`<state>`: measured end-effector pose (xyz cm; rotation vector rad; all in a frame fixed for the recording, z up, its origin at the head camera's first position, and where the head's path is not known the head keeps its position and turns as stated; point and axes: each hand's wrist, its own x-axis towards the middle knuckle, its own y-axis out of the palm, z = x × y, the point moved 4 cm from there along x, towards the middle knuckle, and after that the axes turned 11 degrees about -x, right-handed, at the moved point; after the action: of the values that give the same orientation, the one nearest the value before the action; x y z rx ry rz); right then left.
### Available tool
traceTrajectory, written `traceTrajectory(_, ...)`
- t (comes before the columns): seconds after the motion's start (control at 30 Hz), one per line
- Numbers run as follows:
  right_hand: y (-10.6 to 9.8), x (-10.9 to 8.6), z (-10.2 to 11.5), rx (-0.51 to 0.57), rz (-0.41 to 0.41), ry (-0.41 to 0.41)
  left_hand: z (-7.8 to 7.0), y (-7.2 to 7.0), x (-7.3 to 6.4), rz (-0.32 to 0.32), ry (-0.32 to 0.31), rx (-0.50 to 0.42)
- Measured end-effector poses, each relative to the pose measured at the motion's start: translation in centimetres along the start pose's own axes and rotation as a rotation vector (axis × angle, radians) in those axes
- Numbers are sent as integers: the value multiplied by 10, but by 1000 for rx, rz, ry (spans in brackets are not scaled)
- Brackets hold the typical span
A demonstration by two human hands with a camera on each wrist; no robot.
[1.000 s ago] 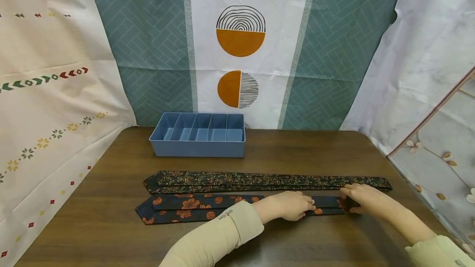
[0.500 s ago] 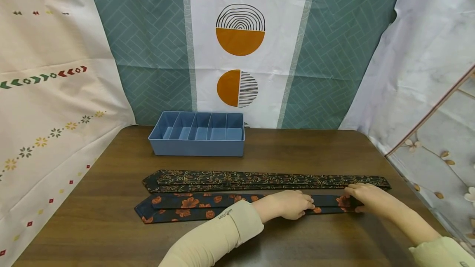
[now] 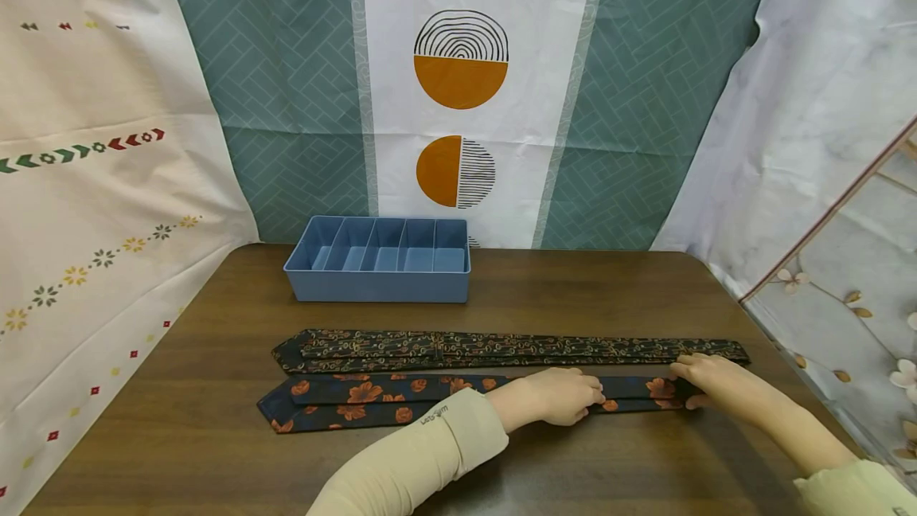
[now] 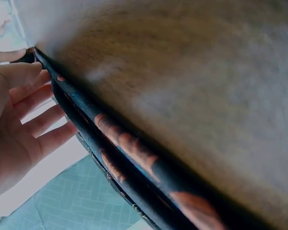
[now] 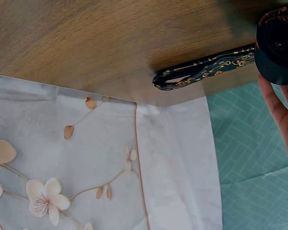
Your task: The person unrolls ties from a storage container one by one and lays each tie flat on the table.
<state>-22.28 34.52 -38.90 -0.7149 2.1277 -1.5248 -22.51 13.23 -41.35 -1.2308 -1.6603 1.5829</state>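
A navy necktie (image 3: 358,402) with orange flowers lies folded lengthwise across the table, its pointed end at the left. My left hand (image 3: 557,396) rests on its middle right part, and the left wrist view shows fairly straight fingers (image 4: 55,136) touching the tie's edge. At the right end, my right hand (image 3: 716,378) holds the tie's coiled end (image 5: 277,48) between thumb and fingers. Only part of that hand shows in the right wrist view. Just behind lies a black necktie (image 3: 501,348) with a gold pattern, also flat and folded lengthwise.
A blue box (image 3: 380,287) with several compartments stands at the back left of the brown wooden table (image 3: 573,293). Patterned cloths hang behind and at both sides, with a green and white curtain (image 3: 466,126) at the back.
My right hand has shifted slightly to the right, and more of an orange flower shows beside it. The left hand stays on the tie. The view has drifted a little.
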Motion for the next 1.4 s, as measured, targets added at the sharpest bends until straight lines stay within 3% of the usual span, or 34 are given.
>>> traceTrajectory(0.2, 1, -2, -2, 60, 44, 30, 1, -2, 1, -2, 0, -33)
traceTrajectory(0.63, 2, -6, -7, 139, 58, 67, 1, -3, 12, -7, 5, 11)
traceTrajectory(0.87, 4, -7, -7, 102, 24, 37, -2, -5, 21, -24, -20, 106)
traceTrajectory(1.1, 5, -4, -7, 89, 42, 37, -7, -11, 32, -56, -53, 115)
traceTrajectory(1.4, 6, -5, -4, 63, 5, 17, -18, -12, 55, -26, -49, 111)
